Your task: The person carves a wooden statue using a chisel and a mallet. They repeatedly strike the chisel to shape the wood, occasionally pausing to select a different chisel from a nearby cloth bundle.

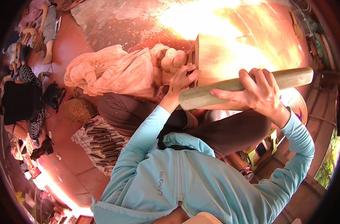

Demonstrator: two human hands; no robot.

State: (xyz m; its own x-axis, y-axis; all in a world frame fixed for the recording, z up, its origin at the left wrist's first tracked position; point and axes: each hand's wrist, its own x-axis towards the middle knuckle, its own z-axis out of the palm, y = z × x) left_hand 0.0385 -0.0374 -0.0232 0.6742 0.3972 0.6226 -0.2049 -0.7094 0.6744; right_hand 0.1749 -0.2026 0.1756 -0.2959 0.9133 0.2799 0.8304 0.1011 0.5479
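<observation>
A carved pale wooden statue (114, 71) lies on its side in front of my crossed legs, its robe-like folds facing up. Its right end meets a squared wooden block (211, 59). My left hand (180, 83) is closed, with curled fingers beside that junction; whatever it grips is hidden. A thick, smooth wooden club (295, 77) slants across my lap, and my right hand (260, 91) is wrapped around its middle. The club's left end overlaps the view just right of my left wrist.
Several carving chisels (103, 143) lie on a striped cloth by my left knee. Beyond them stands a round stump (80, 110) topped with shavings. Other people sit at far left, one in a black top (22, 100). Strong sunlight washes out the floor ahead.
</observation>
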